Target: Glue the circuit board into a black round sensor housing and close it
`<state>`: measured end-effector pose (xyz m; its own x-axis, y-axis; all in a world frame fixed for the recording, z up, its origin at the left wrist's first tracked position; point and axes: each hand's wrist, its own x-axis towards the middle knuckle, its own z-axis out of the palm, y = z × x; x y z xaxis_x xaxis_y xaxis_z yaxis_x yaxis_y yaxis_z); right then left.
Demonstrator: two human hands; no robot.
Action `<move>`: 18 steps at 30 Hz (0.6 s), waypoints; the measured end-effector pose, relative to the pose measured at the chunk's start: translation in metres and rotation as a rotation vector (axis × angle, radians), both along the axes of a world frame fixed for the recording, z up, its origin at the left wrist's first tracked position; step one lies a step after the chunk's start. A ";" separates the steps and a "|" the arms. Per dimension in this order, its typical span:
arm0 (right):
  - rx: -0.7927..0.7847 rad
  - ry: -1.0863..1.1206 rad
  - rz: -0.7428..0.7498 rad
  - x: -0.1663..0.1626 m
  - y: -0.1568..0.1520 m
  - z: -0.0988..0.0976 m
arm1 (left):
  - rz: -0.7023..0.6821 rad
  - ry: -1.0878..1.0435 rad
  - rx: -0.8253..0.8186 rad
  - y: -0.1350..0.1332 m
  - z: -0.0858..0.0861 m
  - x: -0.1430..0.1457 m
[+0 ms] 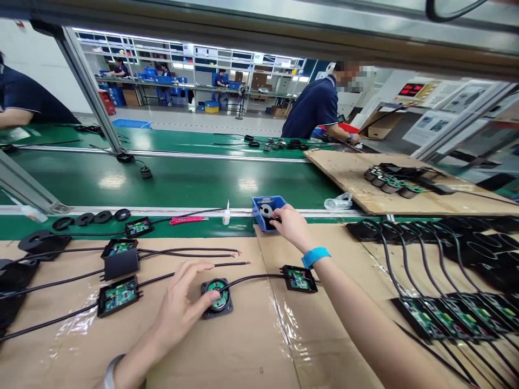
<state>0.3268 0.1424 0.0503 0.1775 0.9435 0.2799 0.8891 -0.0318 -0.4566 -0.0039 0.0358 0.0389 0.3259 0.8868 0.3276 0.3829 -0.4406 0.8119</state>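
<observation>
My left hand [180, 305] rests on the cardboard with its fingertips on a round black housing [218, 296] that holds a green circuit board. A black cable joins that housing to a small open black box with a green board [299, 279]. My right hand [290, 225], with a blue wristband, reaches into a small blue bin [259, 204] and pinches a black ring part [275, 219] there. A white-and-black disc lies inside the bin.
Several open boxes with cables [119, 294] lie at left, and black rings [93, 218] line the green ledge. A red knife [186, 220] and glue bottle [226, 215] lie by the bin. More cabled units [454, 319] fill the right. A person [316, 108] works across the conveyor.
</observation>
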 end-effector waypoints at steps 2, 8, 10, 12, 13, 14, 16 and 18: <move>0.076 0.030 0.027 -0.003 -0.007 0.003 | 0.045 -0.023 0.027 0.002 0.001 -0.001; 0.315 0.251 0.311 -0.059 -0.069 0.025 | 0.044 -0.260 -0.275 0.001 0.011 0.010; 0.352 0.301 0.460 -0.088 -0.096 0.028 | -0.069 -0.424 -0.478 -0.003 0.018 0.019; 0.402 0.315 0.563 -0.113 -0.118 0.028 | -0.157 -0.541 -0.604 -0.008 0.026 0.027; 0.433 0.315 0.598 -0.122 -0.125 0.028 | -0.173 -0.571 -0.626 -0.010 0.029 0.030; 0.459 0.314 0.628 -0.128 -0.130 0.027 | -0.171 -0.582 -0.625 -0.012 0.031 0.031; 0.467 0.300 0.669 -0.129 -0.134 0.023 | -0.137 -0.558 -0.573 -0.013 0.033 0.028; 0.395 0.239 0.676 -0.120 -0.133 0.018 | -0.107 -0.466 -0.470 -0.012 0.032 0.019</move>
